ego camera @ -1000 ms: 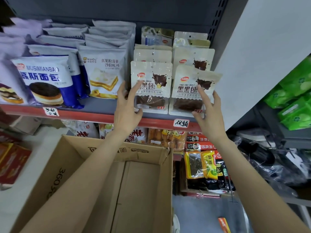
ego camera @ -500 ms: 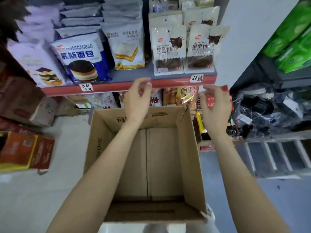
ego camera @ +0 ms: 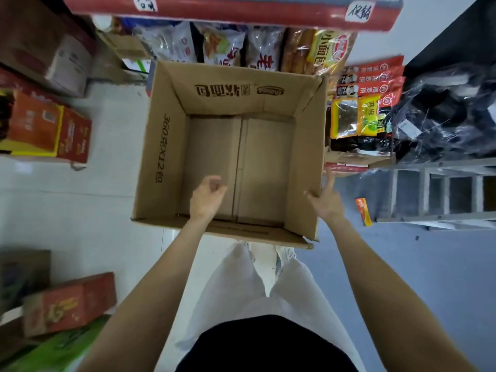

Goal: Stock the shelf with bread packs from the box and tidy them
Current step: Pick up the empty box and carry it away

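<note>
An open brown cardboard box (ego camera: 161, 157) with black printing on its flaps sits on the pale floor (ego camera: 88, 205) in the middle of the frame, its four flaps spread and its bare bottom showing with nothing inside. The left hand (ego camera: 208, 198) reaches down over the near edge into the box, fingers loosely curled and holding nothing. The right hand (ego camera: 326, 201) is at the right flap of the box, thumb inside and straight fingers outside against the cardboard, a released grip touching the flap rather than closing on it. Along the top of the frame runs the red front edge of the shelf (ego camera: 241, 12), carrying white handwritten price labels. Just below it, at upper centre, clear bread packs (ego camera: 326, 49) with yellow and red print stand on the lower shelf, beyond the box's far flap. Red and yellow snack packets (ego camera: 367, 103) lie at the right of the box. Orange-red cartons (ego camera: 48, 130) stand at the left edge.
</note>
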